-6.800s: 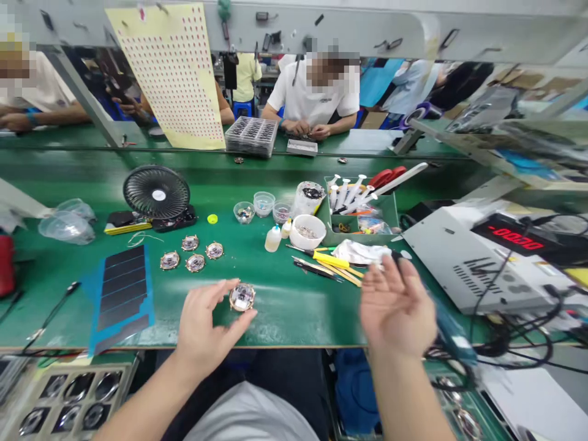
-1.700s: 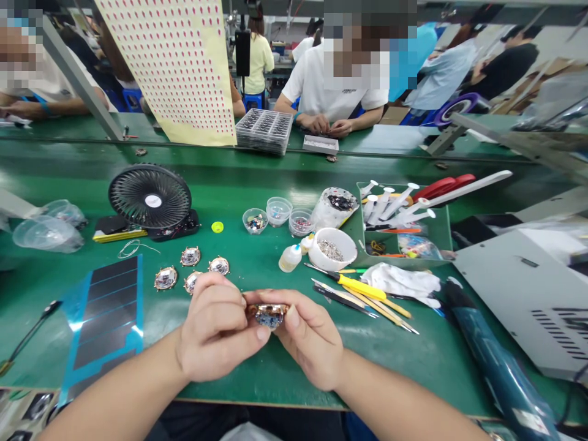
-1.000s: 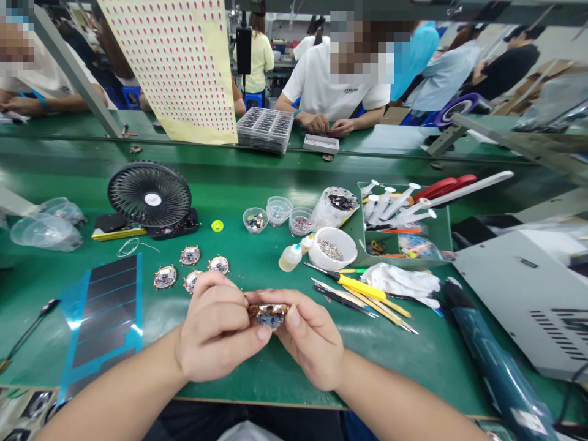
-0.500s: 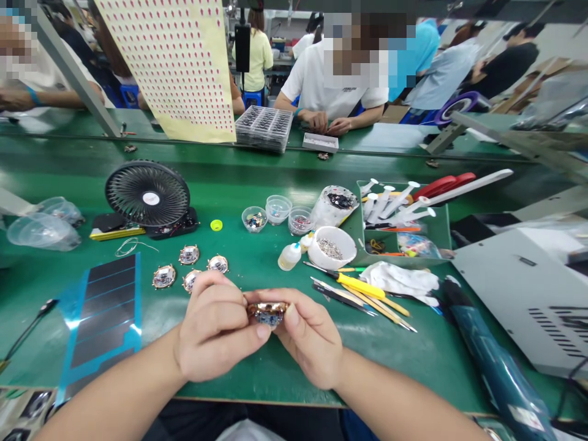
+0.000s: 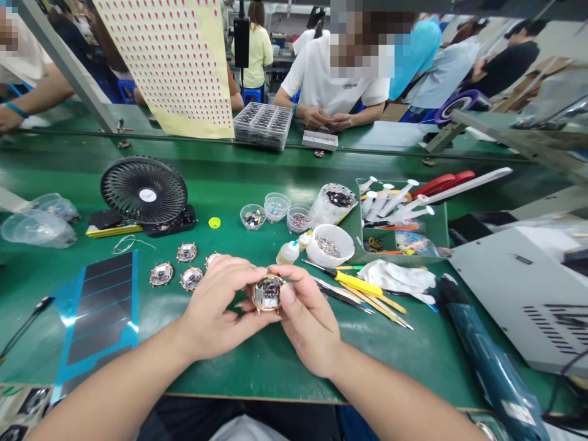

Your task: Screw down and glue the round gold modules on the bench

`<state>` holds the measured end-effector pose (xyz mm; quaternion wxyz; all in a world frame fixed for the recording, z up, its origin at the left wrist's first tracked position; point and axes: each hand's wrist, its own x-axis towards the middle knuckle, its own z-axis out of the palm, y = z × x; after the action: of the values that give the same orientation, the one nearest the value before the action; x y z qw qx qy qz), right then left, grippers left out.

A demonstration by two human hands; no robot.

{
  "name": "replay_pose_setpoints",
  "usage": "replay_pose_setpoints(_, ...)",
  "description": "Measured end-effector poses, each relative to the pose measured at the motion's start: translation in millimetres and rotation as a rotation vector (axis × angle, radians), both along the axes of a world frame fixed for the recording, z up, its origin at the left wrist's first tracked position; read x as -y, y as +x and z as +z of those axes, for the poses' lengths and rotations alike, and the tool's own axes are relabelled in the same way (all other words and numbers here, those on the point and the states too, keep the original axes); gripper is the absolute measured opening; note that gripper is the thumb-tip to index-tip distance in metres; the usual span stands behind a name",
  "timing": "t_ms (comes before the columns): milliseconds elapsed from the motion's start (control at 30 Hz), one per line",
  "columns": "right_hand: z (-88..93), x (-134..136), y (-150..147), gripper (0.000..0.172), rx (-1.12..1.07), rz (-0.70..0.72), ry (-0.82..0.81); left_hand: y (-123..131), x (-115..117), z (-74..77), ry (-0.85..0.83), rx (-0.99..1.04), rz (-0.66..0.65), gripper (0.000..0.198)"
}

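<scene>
1. Gripped at the edges by left hand (image 5: 223,306) and right hand (image 5: 312,318) above the surface (image 5: 257,380): watch (image 5: 267,294), probably to keep its front uncovered.
2. Grouped near left hand, apparently for easy reach: similar watches (image 5: 191,278), one partly hidden, details unclear.

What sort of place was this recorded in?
Likely a small-parts assembly workshop: the left hand and right hand hold a watch-like piece over a green workbench, near syringes; a person in white works opposite.
</scene>
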<state>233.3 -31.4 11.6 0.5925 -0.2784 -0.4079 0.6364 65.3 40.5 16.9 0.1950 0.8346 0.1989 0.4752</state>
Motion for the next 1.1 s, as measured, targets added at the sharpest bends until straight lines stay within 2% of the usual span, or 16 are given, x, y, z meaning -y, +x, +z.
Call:
replay_pose_setpoints(133, -4.3, -6, 7, 0.035, 0.444, -0.341, 0.323, -1, 0, 0.0, -0.001, -0.009, 0.023, 0.043)
replay_pose_setpoints(233, -5.6, -12, 13, 0.037, 0.655, -0.469, 0.488, -1, -1, 0.5, 0.015, -0.024, 0.03, 0.04)
replay_pose_setpoints(433, 0.7, -17, 21, 0.03, 0.741, -0.479, 0.548, -2, -2, 0.7, 0.027, -0.064, 0.036, 0.042)
replay_pose_setpoints(600, 5.9, -21, 25, 0.022, 0.758, -0.426, 0.637, -3, -4, 2.2, 0.104, -0.106, 0.011, 0.035)
replay_pose_setpoints(933, 15.1, -23, 30, 0.018, 0.804, -0.392, 0.581, -2, -5, -1.3, 0.139, -0.144, -0.001, 0.037)
replay_pose_setpoints(1100, 14.6, -26, 34, 0.028, 0.936, -0.458, 0.764, -3, -3, 0.6, 0.025, -0.122, 0.086, 0.037)
